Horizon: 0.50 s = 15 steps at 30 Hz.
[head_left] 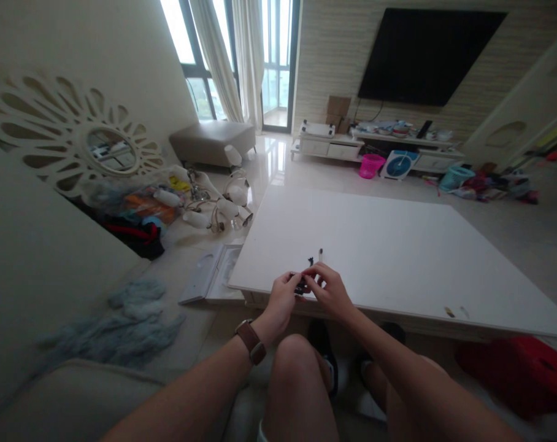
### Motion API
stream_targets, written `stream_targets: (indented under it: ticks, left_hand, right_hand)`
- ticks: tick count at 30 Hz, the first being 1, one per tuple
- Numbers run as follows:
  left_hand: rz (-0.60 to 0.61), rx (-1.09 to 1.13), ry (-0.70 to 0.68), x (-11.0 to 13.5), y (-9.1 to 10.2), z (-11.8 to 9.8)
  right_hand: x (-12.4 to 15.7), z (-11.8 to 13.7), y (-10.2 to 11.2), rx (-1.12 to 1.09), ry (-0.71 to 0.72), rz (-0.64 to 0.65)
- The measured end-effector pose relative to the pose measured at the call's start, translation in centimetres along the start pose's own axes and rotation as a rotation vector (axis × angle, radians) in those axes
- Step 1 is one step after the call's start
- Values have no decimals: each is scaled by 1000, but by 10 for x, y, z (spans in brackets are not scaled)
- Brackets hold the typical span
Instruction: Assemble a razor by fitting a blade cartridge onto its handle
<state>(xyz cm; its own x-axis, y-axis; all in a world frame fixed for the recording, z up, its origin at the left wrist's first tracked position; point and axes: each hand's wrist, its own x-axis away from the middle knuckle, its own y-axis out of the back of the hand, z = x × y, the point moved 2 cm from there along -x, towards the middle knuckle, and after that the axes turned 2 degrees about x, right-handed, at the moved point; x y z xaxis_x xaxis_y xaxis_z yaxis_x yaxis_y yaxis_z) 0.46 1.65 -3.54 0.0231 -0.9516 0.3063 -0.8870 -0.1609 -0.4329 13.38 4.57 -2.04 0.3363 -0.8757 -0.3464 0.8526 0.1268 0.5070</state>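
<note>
Both hands meet over the near edge of a low white table (pixel 398 245). My left hand (pixel 283 298), with a brown watch on its wrist, and my right hand (pixel 329 288) pinch a small black object (pixel 300 285) between their fingertips; I cannot make out what it is. Just beyond the fingers, on the tabletop, lie a tiny black piece (pixel 310 261) and a small white stick-like piece (pixel 321 253). My bare knees show below the hands.
A red stool (pixel 518 374) stands at the right under the table edge. Glass lamp parts (pixel 218 205) and bags lie on the floor at left, with a grey rug (pixel 122 325) nearer. A TV stand (pixel 380 144) and pink basket (pixel 370 166) are at the back.
</note>
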Motion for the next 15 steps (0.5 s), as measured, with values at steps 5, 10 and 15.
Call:
stream_targets:
  ticks: [5, 10, 15]
  left_hand:
    - [13, 16, -6, 0, 0, 1]
    - [29, 1, -16, 1, 0, 0]
    - [32, 13, -12, 1, 0, 0]
  right_hand:
    - [-1, -1, 1, 5, -3, -2]
    - [-1, -1, 2, -3, -14, -7]
    - [-1, 0, 2, 2, -8, -4]
